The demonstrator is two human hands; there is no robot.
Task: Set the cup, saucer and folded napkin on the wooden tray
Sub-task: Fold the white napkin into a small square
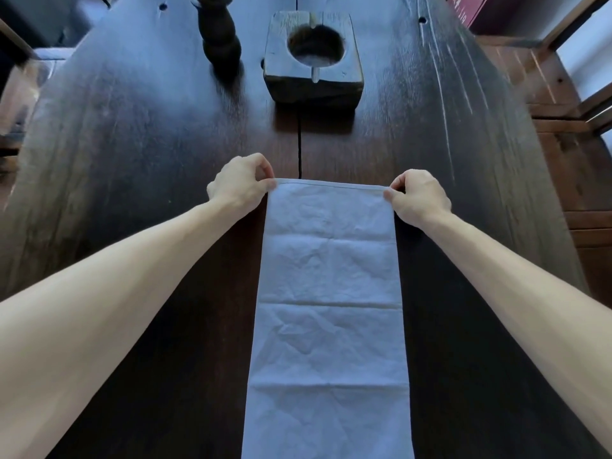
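Pinching the napkin's [328, 293] far corners, my left hand [240, 185] and right hand [419, 197] have fingers [270, 184] closed on the hem so the edge stays taut, probably for folding. It stretches from my fingers back along the desk [132, 144]. Cup, saucer, tray: unseen.

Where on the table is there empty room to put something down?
Bare dark table lies left of the left hand, and right of the right hand. The middle is crowded: the napkin runs down it, wooden block and turned post beyond.
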